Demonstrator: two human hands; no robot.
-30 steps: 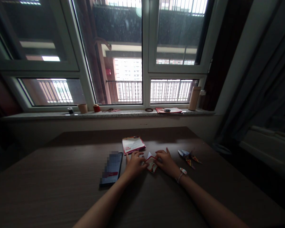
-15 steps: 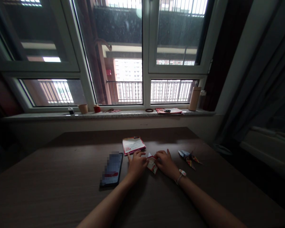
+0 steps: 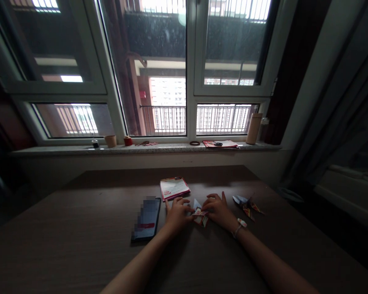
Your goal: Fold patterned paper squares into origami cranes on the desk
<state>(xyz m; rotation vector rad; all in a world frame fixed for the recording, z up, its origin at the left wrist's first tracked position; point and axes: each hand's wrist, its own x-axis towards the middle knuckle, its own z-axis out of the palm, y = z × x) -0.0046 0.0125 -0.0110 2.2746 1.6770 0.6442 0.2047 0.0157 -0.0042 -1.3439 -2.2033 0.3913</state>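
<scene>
A small folded piece of printed paper (image 3: 199, 214), white and red, lies on the dark wooden table (image 3: 79, 245) between my hands. My left hand (image 3: 177, 214) pinches its left side with curled fingers. My right hand (image 3: 218, 209), a band on its wrist, presses on its right side with the fingers bent. A stack of red and white paper squares (image 3: 174, 188) sits just beyond my left hand. Two finished folded paper figures (image 3: 247, 205) lie to the right of my right hand.
A black phone (image 3: 147, 219) lies face up left of my left hand. The window sill (image 3: 49, 150) beyond the table carries small cups, a red pot, a hair band, papers and a tall beige bottle (image 3: 253, 128). A curtain hangs at the right.
The folded paper has been worked into a narrower, more crumpled shape between the fingertips. Both hands stayed in place; the view shifted slightly.
</scene>
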